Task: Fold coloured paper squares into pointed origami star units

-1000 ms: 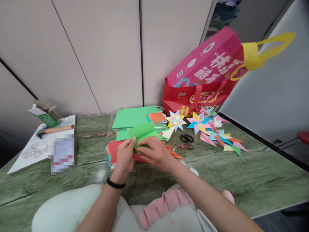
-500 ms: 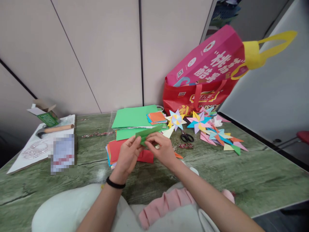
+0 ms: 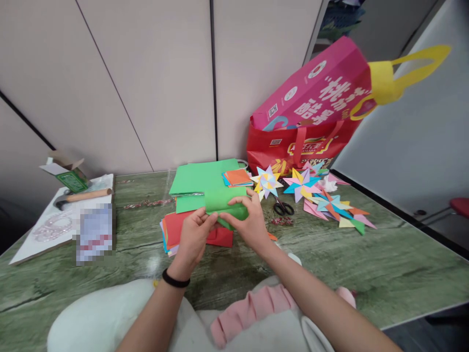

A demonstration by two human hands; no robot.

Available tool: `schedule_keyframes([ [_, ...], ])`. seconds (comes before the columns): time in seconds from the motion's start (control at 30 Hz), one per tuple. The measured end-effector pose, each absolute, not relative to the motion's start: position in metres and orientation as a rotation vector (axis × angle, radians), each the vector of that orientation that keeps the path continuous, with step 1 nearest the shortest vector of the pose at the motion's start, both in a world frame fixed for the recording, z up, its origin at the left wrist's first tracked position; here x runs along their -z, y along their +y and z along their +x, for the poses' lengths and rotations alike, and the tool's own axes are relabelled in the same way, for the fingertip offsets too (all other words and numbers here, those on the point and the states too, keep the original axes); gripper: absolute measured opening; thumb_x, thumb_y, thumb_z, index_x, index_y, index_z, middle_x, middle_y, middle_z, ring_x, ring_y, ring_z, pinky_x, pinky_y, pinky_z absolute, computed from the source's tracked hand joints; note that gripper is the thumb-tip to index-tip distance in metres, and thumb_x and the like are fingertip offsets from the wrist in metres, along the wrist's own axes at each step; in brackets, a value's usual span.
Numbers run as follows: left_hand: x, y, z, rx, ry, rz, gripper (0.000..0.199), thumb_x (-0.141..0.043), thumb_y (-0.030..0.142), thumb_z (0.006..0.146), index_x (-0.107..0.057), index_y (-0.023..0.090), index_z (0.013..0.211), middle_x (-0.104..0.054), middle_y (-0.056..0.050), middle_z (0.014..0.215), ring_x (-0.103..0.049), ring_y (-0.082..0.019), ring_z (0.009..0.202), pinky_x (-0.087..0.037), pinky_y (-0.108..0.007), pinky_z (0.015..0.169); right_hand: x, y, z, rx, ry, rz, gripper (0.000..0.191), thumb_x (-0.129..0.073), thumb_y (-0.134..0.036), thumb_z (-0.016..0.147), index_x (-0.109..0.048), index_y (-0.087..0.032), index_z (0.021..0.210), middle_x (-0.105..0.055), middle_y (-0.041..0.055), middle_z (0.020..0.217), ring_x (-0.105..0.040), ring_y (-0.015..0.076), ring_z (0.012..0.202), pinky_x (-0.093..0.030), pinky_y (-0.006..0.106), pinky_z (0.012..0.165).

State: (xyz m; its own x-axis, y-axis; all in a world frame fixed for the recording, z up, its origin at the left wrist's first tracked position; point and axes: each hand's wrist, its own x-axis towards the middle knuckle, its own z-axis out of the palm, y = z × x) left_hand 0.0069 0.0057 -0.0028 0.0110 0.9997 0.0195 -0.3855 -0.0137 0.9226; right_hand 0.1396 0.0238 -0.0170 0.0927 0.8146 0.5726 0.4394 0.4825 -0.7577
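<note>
Watching remotely, I see the left hand (image 3: 195, 235) and right hand (image 3: 252, 226) pinching the green paper (image 3: 221, 198) along its near side, close to the red sheets (image 3: 175, 229). I'd expect it light, bendable, easily creased; edges suit gentle fingertips. Farther back lies the green stack (image 3: 201, 177).

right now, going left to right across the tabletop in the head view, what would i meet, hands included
Hammer → left hand → right hand → black-handled scissors → loose folded paper pieces. The green paper held by both hands overlaps them, so it's left out.
</note>
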Motion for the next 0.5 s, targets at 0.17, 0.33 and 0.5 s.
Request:
schedule_keyframes([
  [0.17,0.0039,0.0065,0.0058,-1.393,0.888,0.905,0.028,-0.075,0.023,0.060,-0.062,0.012,0.083,-0.066,0.001,0.066,-0.062,-0.011,0.061,-0.051,-0.024,0.061,0.0202,0.0250,0.1393,-0.525,-1.561,-1.138,0.019,-0.071,-0.035,0.065,-0.061,-0.021,0.072,-0.057,0.0021,0.077,-0.052,0.0216,0.087,-0.038,0.037,0.086],
  [0.33,0.0026,0.0071,0.0039,-1.359,0.852,0.830,0.031,-0.077,0.022,0.056,-0.063,0.011,0.082,-0.070,-0.004,0.075,-0.065,-0.015,0.069,-0.052,-0.027,0.066,0.0184,0.0237,0.1394,-0.478,-1.507,-1.147,0.019,-0.072,-0.032,0.064,-0.064,-0.020,0.076,-0.054,0.0036,0.082,-0.052,0.0208,0.085,-0.041,0.032,0.078],
  [0.5,0.0016,0.0063,0.0036,-1.331,0.798,0.843,0.033,-0.077,0.017,0.056,-0.065,0.012,0.086,-0.071,-0.007,0.085,-0.066,-0.018,0.079,-0.052,-0.026,0.069,0.0173,0.0228,0.1392,-0.450,-1.483,-1.117,0.019,-0.072,-0.031,0.064,-0.064,-0.019,0.076,-0.053,0.0031,0.083,-0.053,0.0190,0.081,-0.042,0.030,0.075],
])
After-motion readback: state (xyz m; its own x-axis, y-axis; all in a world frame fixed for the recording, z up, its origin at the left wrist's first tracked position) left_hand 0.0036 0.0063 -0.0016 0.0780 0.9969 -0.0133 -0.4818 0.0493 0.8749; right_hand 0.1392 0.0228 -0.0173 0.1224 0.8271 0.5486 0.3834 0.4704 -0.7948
